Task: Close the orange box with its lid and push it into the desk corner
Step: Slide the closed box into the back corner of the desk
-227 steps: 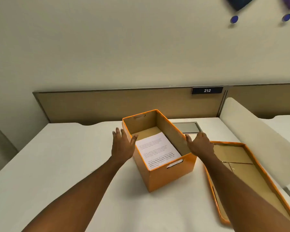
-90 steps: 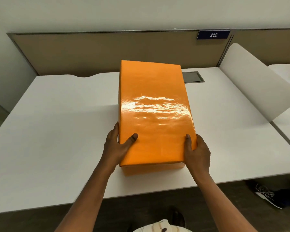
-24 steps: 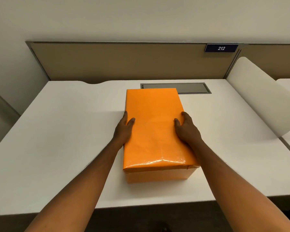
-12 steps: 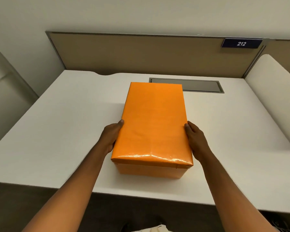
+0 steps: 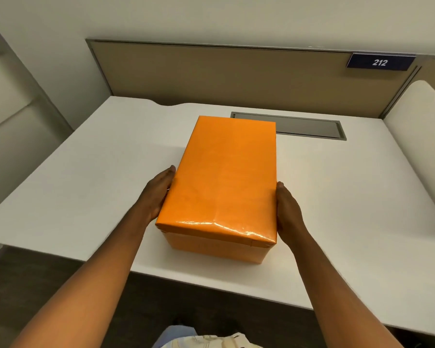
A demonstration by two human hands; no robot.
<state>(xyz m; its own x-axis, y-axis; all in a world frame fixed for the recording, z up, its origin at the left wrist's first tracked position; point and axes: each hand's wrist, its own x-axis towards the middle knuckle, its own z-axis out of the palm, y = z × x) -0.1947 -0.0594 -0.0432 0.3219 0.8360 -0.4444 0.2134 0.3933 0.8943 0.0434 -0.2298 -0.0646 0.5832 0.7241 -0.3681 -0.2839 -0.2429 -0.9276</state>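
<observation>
On the white desk (image 5: pixel 91 172), ringed by a tan partition (image 5: pixel 211 74) from 10 to 2 o'clock, the orange box (image 5: pixel 211 249) sits at centre under its lid (image 5: pixel 226 177). Closing looks done; the push is in hand. The left hand (image 5: pixel 156 194) and right hand (image 5: pixel 288 209) press flat, fingers extended, against its long sides. Next, I judge, it must slide toward a corner, clearing the grey cable hatch (image 5: pixel 309 128) at 1 o'clock.

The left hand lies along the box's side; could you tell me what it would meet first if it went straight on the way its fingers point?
Bare desk at first, then probably the tan partition; depth is uncertain.
</observation>
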